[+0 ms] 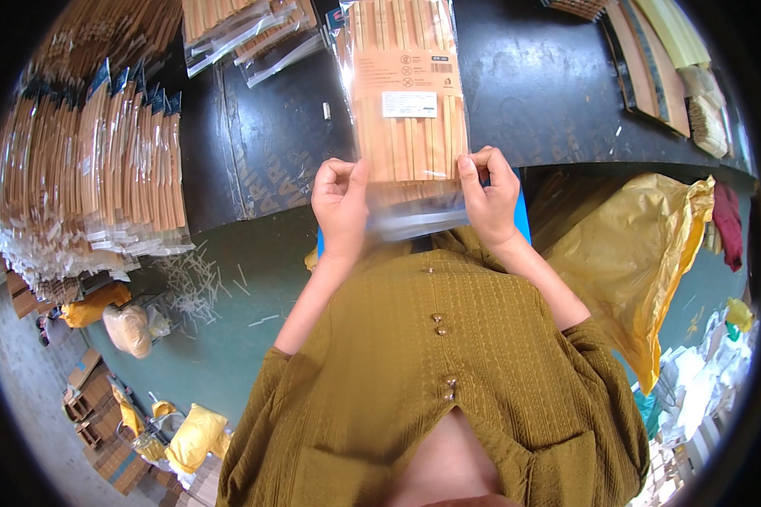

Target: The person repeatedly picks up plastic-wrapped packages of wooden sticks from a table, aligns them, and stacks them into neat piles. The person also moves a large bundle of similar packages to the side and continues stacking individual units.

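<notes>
A clear plastic bag of wooden chopsticks [412,139] lies before me, its upper part over the black table. A printed card band [380,70] crosses the chopsticks, and a white label [409,104] with small print sits below it. My left hand [341,203] pinches the lower left corner between thumb and fingers. At the lower right corner, my right hand [489,193] pinches the other side the same way. The bag's clear flap [418,222] hangs between both hands, partly blurred, with a pale strip along its edge. More wooden sticks show dimly behind the flap.
Many bagged chopstick packs [133,165] stand in rows at the table's left. Further packs [247,32] lie at the back. Curved wooden boards [647,63] rest at the right. A yellow woven sack [628,253] hangs beside my right arm. Pale strips [193,285] litter the green floor.
</notes>
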### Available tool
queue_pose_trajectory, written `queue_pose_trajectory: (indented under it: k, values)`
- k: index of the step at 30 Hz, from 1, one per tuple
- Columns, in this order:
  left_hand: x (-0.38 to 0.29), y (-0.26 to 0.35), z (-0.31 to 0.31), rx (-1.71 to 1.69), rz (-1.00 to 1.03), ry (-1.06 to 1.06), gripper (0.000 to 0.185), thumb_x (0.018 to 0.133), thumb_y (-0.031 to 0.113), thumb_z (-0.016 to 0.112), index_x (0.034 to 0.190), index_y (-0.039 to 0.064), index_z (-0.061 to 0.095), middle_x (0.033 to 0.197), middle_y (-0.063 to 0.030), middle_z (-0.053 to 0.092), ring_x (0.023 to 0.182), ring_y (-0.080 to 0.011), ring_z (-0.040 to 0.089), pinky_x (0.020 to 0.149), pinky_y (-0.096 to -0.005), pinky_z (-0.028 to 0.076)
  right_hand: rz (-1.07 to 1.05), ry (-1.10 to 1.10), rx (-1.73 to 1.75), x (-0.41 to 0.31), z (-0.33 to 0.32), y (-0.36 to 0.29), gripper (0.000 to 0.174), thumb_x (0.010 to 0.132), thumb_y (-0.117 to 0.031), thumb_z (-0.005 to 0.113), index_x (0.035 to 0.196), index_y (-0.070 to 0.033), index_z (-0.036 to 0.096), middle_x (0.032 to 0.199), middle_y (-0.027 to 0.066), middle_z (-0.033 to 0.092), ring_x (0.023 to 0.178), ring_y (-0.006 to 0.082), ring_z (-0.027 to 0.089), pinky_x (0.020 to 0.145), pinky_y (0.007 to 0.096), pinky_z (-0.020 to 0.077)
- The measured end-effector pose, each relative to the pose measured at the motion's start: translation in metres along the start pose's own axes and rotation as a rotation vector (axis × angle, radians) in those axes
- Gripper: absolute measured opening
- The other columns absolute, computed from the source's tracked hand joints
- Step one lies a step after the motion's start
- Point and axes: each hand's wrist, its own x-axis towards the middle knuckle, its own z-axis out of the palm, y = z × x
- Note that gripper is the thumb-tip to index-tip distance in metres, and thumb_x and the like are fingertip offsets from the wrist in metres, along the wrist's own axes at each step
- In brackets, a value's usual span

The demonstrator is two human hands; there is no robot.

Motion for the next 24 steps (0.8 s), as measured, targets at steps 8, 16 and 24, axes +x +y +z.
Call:
queue_pose_trajectory:
  k: [8, 16, 24]
  values:
    - [0.006, 0.004, 0.006, -0.054, -0.154, 0.050, 0.023, 0.098, 0.014, 0.064, 0.080, 0.010, 0.051, 0.065, 0.0051, 0.049, 0.044, -0.0007, 0.034, 0.040, -0.0200, 0.025, 0.361, -0.004, 0.153, 0.003, 0.004, -0.008, 0.025, 0.091, -0.009, 0.064, 0.074, -0.001, 0.049, 0.063, 0.0017, 0.048, 0.061, 0.0068, 0.042, 0.055, 0.0273, 0.0394]
    - [0.020, 0.009, 0.007, -0.114, -0.311, 0.077, 0.022, 0.097, 0.016, 0.064, 0.078, 0.011, 0.054, 0.065, 0.0041, 0.054, 0.045, -0.0010, 0.035, 0.041, -0.0197, 0.023, 0.541, -0.127, 0.189, 0.023, 0.001, -0.005, 0.029, 0.092, -0.015, 0.059, 0.067, -0.006, 0.048, 0.061, -0.0034, 0.047, 0.059, 0.0044, 0.041, 0.053, 0.0242, 0.0350]
    - [0.033, 0.024, -0.007, 0.065, -0.295, -0.066, 0.015, 0.093, 0.016, 0.068, 0.081, 0.010, 0.061, 0.063, 0.0115, 0.046, 0.050, 0.0006, 0.032, 0.046, -0.0209, 0.022, 0.735, -0.228, 0.226, 0.041, -0.020, 0.005, 0.024, 0.093, -0.022, 0.064, 0.078, -0.003, 0.061, 0.069, -0.0016, 0.056, 0.069, 0.0086, 0.052, 0.066, 0.0237, 0.0415]
